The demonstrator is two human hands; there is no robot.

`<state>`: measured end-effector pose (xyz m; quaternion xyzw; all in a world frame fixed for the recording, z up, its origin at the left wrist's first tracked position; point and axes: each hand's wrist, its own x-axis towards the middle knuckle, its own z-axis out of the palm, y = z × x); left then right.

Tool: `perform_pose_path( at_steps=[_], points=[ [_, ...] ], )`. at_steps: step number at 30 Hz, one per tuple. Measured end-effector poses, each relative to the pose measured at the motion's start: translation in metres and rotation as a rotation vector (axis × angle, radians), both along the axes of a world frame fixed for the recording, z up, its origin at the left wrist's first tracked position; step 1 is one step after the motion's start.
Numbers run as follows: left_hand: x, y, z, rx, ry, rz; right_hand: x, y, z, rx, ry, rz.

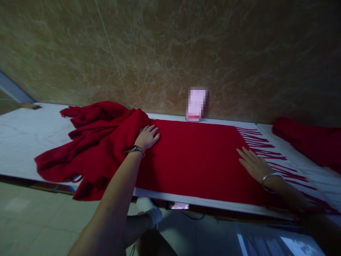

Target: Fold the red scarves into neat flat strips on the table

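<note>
A red fringed scarf (197, 160) lies across a long white table, smooth and flat in its middle and right part. Its left part is heaped in loose folds, with one edge drooping over the table's front. My left hand (148, 137) presses on the scarf where the folds meet the flat stretch, fingers spread. Near the right end, my right hand (252, 164) rests flat on the cloth, fingers stretched out. White table shows beneath the strands of fringe (269, 153) beside that hand. Neither hand grips the cloth.
Behind the table (18, 138) rises a brown marbled wall (170, 53). A small pink-and-white item (196, 105), blurred out, leans against it. More folded red cloth (311, 140) lies at the far right. A phone-like lit screen (180, 206) shows under the front edge.
</note>
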<state>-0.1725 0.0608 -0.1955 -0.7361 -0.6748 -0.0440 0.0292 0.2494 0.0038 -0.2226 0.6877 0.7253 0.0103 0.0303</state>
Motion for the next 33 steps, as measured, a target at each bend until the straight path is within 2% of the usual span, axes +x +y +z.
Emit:
perform_pose_path(
  at_steps=[3, 6, 9, 12, 16, 19, 21, 23, 30, 33],
  points=[
    [0.002, -0.006, 0.003, 0.134, 0.046, -0.065, 0.02, -0.005, 0.003, 0.044, 0.005, -0.117],
    [0.004, -0.014, 0.011, 0.18, 0.119, -0.184, 0.001, -0.015, 0.011, 0.129, 0.062, -0.079],
    [0.01, -0.027, 0.02, 0.071, 0.184, -0.22, -0.05, -0.029, 0.021, 0.144, 0.152, 0.094],
    [0.017, -0.047, 0.021, 0.012, 0.182, -0.169, -0.117, -0.046, 0.029, 0.102, 0.227, 0.285],
    [0.018, -0.079, 0.008, -0.009, 0.108, -0.143, -0.193, -0.061, 0.033, 0.02, 0.262, 0.393],
    [0.009, -0.094, -0.002, -0.082, 0.058, -0.168, -0.215, -0.061, 0.029, -0.037, 0.266, 0.419],
    [0.004, -0.096, -0.005, -0.107, 0.032, -0.175, -0.209, -0.059, 0.025, -0.06, 0.246, 0.414],
    [0.001, -0.095, -0.006, -0.102, 0.006, -0.17, -0.19, -0.056, 0.021, -0.054, 0.215, 0.376],
    [0.001, -0.092, -0.009, -0.064, -0.014, -0.177, -0.072, -0.039, 0.006, -0.001, 0.096, 0.107],
    [0.002, -0.094, -0.007, -0.082, 0.0, -0.158, -0.043, -0.03, 0.008, -0.016, 0.06, -0.052]
  ],
)
